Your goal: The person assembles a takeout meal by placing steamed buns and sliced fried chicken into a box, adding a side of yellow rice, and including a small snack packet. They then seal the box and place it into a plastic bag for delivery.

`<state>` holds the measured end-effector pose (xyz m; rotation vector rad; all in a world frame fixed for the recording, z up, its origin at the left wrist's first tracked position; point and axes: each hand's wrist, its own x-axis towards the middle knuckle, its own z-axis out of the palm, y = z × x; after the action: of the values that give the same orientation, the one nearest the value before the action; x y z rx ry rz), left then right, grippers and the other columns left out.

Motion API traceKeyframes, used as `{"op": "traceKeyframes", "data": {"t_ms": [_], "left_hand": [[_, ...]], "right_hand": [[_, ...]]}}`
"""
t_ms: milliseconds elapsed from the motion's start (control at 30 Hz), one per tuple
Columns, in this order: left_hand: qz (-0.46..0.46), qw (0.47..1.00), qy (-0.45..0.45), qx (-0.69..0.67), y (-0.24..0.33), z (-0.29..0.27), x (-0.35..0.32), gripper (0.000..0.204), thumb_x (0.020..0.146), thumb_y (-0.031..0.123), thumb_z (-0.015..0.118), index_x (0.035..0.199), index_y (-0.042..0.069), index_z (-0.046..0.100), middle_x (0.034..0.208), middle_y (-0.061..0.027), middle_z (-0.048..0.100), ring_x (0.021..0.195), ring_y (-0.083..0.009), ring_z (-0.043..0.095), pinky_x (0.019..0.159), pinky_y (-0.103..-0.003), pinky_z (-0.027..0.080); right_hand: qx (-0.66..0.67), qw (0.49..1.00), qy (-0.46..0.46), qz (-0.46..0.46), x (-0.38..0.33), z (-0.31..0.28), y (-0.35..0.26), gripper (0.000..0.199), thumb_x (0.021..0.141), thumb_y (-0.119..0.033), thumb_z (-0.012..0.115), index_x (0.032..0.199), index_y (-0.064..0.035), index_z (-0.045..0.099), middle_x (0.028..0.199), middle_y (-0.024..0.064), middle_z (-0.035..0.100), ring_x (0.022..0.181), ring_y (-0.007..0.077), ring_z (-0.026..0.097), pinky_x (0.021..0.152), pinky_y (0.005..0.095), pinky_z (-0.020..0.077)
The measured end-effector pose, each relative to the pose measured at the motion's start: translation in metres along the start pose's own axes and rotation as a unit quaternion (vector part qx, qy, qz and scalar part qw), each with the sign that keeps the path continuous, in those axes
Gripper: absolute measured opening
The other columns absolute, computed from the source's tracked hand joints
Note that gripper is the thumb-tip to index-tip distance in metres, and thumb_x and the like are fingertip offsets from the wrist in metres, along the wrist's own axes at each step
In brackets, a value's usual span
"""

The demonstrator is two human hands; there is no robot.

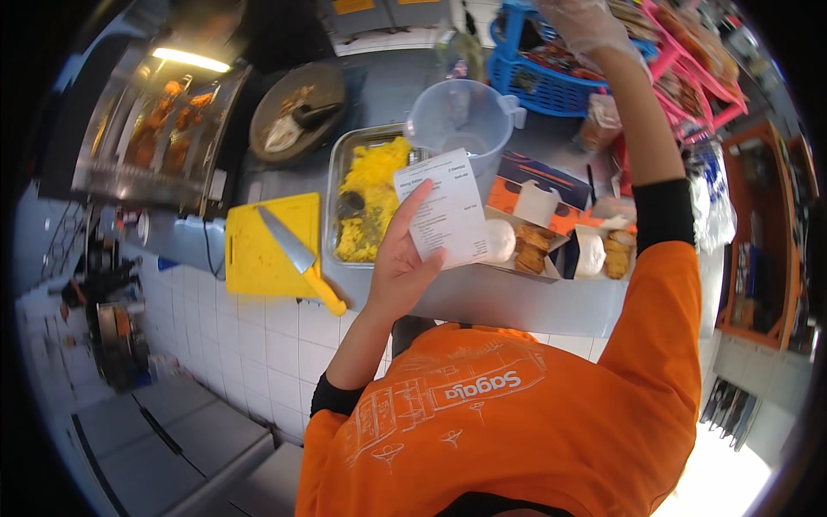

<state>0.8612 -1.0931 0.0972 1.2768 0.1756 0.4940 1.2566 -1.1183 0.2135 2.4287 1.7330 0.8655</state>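
My bare left hand grips a white printed paper receipt between thumb and fingers, above the counter's front edge. My right hand, in a clear plastic glove, reaches far forward over a blue plastic basket holding small packets. Its fingers are blurred near the upper rim, so I cannot make out whether they hold anything. Just right of the receipt, two open takeaway boxes stand side by side, each with a white rice mound and sliced fried chicken. The second box's chicken lies nearest my right arm.
Left of the boxes is a metal tray of yellow rice, with a clear plastic jug behind. A knife rests on a yellow cutting board. A stone mortar, heated display case and pink basket stand farther out.
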Motion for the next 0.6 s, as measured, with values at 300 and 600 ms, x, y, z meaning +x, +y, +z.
{"op": "traceKeyframes", "data": {"t_ms": [300, 600], "left_hand": [[0.029, 0.998, 0.064, -0.002, 0.012, -0.013, -0.024, 0.087, 0.081, -0.014, 0.058, 0.155, 0.009, 0.018, 0.152, -0.0138, 0.034, 0.137, -0.0223, 0.040, 0.111, -0.036, 0.036], [0.034, 0.996, 0.079, -0.010, 0.006, -0.022, -0.029, 0.089, 0.081, -0.019, 0.047, 0.154, 0.016, 0.010, 0.150, -0.0210, 0.033, 0.140, -0.0275, 0.036, 0.112, -0.041, 0.034]], "right_hand": [[0.276, 0.942, 0.032, 0.187, 0.028, 0.014, -0.001, 0.038, 0.099, -0.038, 0.049, 0.119, -0.0094, 0.064, 0.107, 0.0176, 0.068, 0.102, 0.0344, 0.064, 0.087, 0.0394, 0.0476], [0.255, 0.895, 0.198, 0.307, 0.025, 0.089, 0.051, 0.041, 0.098, -0.045, 0.048, 0.118, -0.0132, 0.062, 0.111, 0.0187, 0.066, 0.108, 0.0351, 0.062, 0.091, 0.0418, 0.0449]]}}
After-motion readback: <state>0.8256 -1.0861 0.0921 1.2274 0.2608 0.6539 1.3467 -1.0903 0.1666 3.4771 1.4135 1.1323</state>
